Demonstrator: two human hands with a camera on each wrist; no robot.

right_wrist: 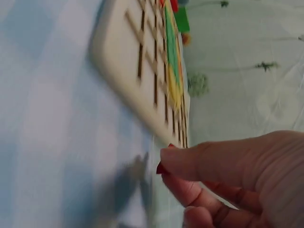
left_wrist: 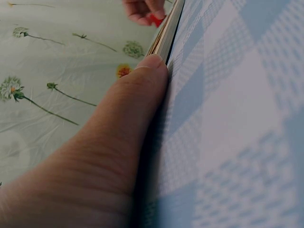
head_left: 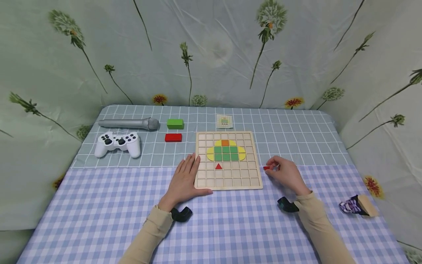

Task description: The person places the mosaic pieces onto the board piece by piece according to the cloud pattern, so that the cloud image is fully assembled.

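A wooden grid board (head_left: 245,181) lies at the middle of the table. Several green squares (head_left: 225,157) fill its centre, with rounded yellow pieces (head_left: 242,154) around them and an orange square (head_left: 225,142) on top. Below them sits one red triangle (head_left: 218,167). My left hand (head_left: 184,181) braces the board's near left corner, fingers spread along the left side and thumb along the front edge. Just off the board's right side, my right hand (head_left: 287,175) pinches a small red piece (right_wrist: 162,168) between thumb and fingertips, its outline mostly covered.
Behind the board lies a small pattern card (head_left: 224,121). Green (head_left: 175,124) and red (head_left: 173,138) blocks are left of it, then a grey microphone (head_left: 130,124) and a white game controller (head_left: 117,144). A small figure-printed object (head_left: 357,206) lies far right, near the table edge.
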